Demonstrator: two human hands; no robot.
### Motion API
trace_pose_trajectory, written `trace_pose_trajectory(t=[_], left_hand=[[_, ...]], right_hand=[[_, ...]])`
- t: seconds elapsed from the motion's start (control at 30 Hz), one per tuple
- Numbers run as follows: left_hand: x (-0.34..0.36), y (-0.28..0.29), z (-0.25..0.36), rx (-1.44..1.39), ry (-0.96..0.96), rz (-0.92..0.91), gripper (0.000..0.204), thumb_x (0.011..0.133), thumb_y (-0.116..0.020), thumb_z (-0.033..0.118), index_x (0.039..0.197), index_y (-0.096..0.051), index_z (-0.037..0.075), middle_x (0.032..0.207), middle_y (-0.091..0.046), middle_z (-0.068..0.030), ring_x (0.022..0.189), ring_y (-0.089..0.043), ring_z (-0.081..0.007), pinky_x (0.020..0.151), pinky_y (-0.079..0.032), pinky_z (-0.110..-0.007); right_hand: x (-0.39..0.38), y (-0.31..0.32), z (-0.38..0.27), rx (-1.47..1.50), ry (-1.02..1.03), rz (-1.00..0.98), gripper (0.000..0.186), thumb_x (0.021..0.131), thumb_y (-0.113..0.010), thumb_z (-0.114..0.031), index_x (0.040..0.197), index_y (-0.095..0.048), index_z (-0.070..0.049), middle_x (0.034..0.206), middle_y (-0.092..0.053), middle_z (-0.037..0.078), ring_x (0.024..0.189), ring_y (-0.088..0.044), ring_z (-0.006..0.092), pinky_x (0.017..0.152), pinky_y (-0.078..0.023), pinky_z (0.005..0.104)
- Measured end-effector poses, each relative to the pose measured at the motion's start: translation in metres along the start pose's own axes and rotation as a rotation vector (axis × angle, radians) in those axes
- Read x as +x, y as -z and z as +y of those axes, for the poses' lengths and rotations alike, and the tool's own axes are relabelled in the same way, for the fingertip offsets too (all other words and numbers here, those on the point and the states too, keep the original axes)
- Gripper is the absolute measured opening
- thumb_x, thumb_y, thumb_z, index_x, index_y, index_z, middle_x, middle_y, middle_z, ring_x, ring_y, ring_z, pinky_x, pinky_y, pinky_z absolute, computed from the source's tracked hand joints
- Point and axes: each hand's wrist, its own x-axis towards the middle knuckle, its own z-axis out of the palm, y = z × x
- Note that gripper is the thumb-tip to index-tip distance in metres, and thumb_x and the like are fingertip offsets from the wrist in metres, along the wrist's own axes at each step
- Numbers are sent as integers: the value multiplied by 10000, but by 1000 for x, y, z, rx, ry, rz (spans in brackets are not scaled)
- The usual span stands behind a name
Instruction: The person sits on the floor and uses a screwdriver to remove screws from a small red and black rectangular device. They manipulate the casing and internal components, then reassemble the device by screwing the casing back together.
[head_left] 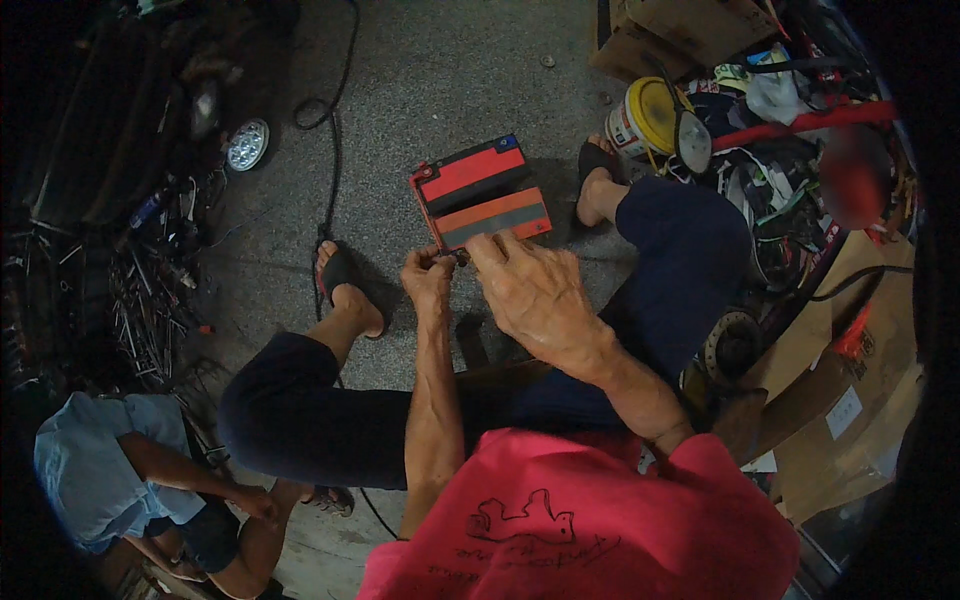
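Note:
Two battery-like blocks lie side by side on the floor, a red and black one (470,168) behind an orange and grey one (495,215), with a red lead along their left ends. At the orange block's near left corner, my left hand (428,280) pinches a small dark piece that I cannot make out. Just right of it, my right hand (535,300) has its fingers bent down at that corner, their tips partly hidden, so what they grip is unclear.
Loose tools (150,300), a round lamp (248,145) and a black cable (330,150) are left. A yellow-lidded bucket (650,115), clutter and cardboard (830,400) fill the right. A person in a light shirt (100,470) sits at lower left. My sandalled feet flank the blocks.

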Motion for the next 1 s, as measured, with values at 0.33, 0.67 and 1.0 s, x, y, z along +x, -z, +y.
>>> trace_pose_trajectory(t=[0.33, 0.67, 1.0], left_hand=[[1, 4, -6, -150, 20, -42, 216, 721, -618, -20, 934, -585, -42, 782, -624, -88, 674, -585, -159, 609, -475, -286], [-6, -1, 11, 35, -30, -47, 230, 750, -685, 51, 926, -571, -45, 800, -610, -86, 670, -572, -148, 602, -480, -279], [-6, -3, 7, 138, -124, -6, 270, 754, -727, 107, 919, -572, -40, 791, -595, -70, 674, -548, -144, 589, -470, -285]], right_hand=[[2, -7, -9, -65, -112, -13, 366, 848, -649, -338, 975, -535, -14, 620, -594, 113, 532, -619, 283, 485, -475, 389], [3, -14, -7, 52, -43, 60, 245, 873, -617, -228, 961, -496, -34, 857, -582, 135, 669, -640, 290, 537, -493, 382], [5, -12, -10, -46, -31, 63, 201, 854, -626, -210, 880, -527, -37, 818, -604, 121, 600, -641, 260, 479, -479, 351]])
